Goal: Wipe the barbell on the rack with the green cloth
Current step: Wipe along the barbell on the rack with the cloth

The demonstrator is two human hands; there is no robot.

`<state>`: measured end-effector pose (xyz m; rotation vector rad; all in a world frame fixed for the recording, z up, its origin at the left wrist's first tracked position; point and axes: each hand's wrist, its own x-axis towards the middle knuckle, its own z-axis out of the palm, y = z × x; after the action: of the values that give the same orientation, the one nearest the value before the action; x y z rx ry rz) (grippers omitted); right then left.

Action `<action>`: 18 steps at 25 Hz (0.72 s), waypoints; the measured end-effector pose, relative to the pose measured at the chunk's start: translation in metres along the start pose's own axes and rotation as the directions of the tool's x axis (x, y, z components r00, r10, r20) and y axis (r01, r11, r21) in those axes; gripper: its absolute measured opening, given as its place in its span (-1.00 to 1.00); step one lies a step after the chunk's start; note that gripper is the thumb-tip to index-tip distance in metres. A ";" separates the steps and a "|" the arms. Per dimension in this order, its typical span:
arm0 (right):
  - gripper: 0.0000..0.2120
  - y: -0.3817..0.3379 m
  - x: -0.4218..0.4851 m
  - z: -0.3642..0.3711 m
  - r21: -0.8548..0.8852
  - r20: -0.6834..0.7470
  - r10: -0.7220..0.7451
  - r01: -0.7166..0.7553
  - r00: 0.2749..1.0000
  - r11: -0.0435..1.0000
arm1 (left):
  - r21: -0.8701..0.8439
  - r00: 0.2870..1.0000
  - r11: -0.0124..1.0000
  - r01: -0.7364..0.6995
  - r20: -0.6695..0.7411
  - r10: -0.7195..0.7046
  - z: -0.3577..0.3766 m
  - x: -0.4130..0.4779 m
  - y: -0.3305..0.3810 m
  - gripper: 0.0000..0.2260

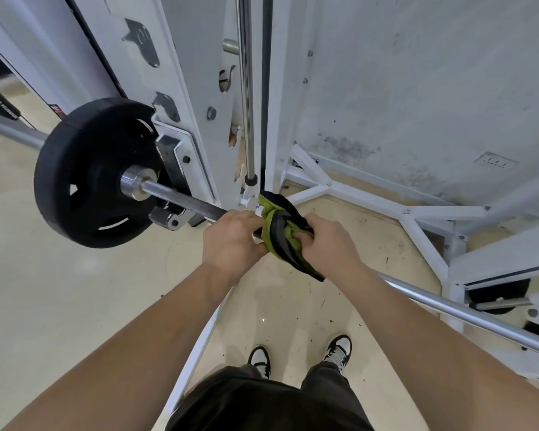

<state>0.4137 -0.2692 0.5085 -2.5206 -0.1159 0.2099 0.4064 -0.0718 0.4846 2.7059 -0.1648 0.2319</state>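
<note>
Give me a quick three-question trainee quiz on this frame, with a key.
1. True or false: the green cloth wraps the barbell between the left hand and the right hand.
2. The black weight plate loaded on the barbell sits beyond which hand? A) left B) right
3. Fill in: the right hand grips the ____.
Key: 1 true; 2 A; 3 green cloth.
</note>
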 end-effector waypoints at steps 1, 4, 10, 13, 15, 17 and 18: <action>-0.91 0.007 -0.004 -0.007 -0.018 0.011 -0.002 0.003 1.000 1.000 | -0.004 1.000 1.000 0.005 0.002 -0.005 0.000 0.000 0.000 -0.84; -0.93 0.043 -0.028 -0.036 -0.151 0.028 0.035 -0.031 0.999 0.988 | -0.031 0.999 0.998 0.051 0.009 -0.051 0.004 0.000 -0.002 -0.70; -0.86 0.040 -0.009 -0.031 -0.318 0.071 0.102 -0.074 0.992 0.945 | 0.019 0.992 0.996 0.087 0.085 -0.088 0.001 0.003 0.000 -0.63; -0.88 -0.004 0.020 0.011 -0.196 0.048 0.046 -0.035 0.998 0.980 | -0.067 0.991 0.995 0.076 0.114 -0.068 -0.003 0.000 -0.002 -0.61; -0.89 -0.022 0.031 0.026 -0.125 0.036 0.015 -0.011 0.999 0.992 | -0.307 0.994 0.949 0.065 0.099 -0.036 -0.011 -0.005 -0.009 -0.35; -0.89 -0.023 0.031 0.026 -0.095 0.056 -0.008 0.014 0.998 0.995 | -0.292 0.993 0.954 -0.073 0.072 0.098 -0.020 -0.007 -0.016 -0.12; -0.90 -0.018 0.027 0.021 -0.087 0.068 -0.035 0.041 0.997 0.995 | -0.208 0.978 0.964 -0.165 0.092 0.187 -0.023 -0.002 -0.015 -0.08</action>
<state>0.4357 -0.2389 0.4988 -2.5977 -0.2035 0.2784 0.4035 -0.0487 0.4991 2.5055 -0.4400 0.1103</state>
